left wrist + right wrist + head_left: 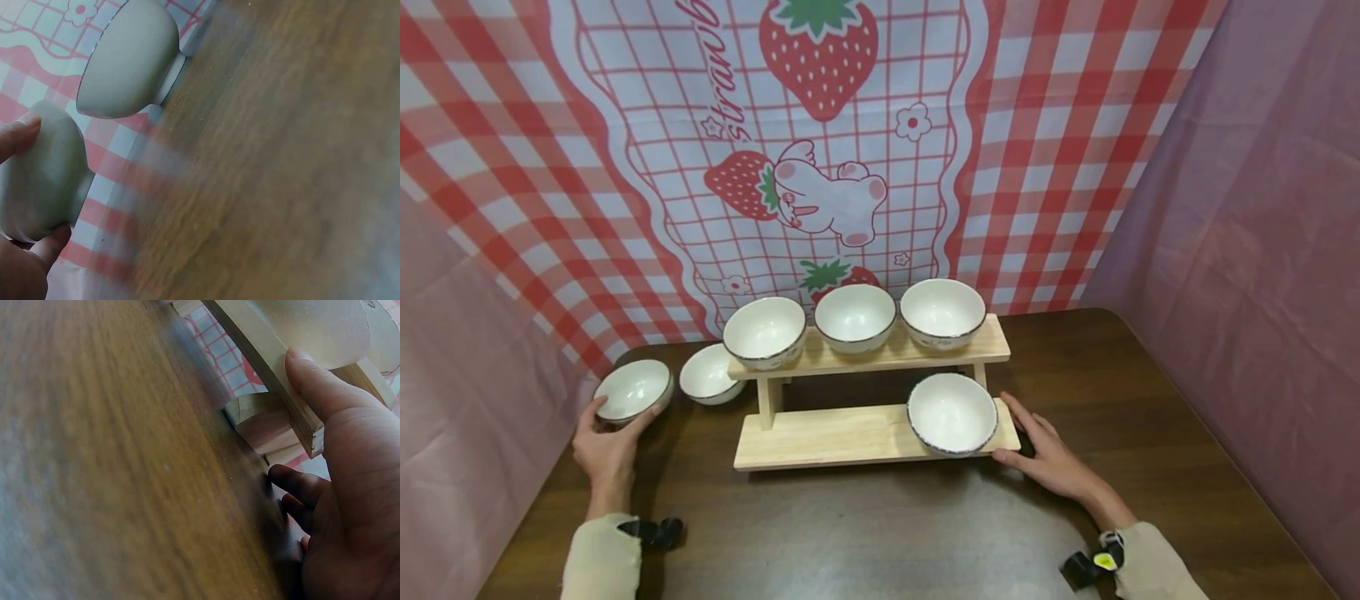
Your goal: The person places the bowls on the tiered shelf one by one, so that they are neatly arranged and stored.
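My left hand grips a white dark-rimmed bowl at the left of the table, thumb and fingers spread around its near side. In the left wrist view this bowl shows its outer wall and foot, one fingertip close to the foot. Another white bowl stands just right of it. At the right end of a two-step wooden stand, my right hand touches the lower board with its thumb, its other fingers loosely extended beside it. A white bowl rests on that board, near the right hand.
Three more white bowls, a left one, a middle one and a right one, sit on the upper board. Behind hangs a red-checked strawberry cloth. Pink cloth flanks the brown table.
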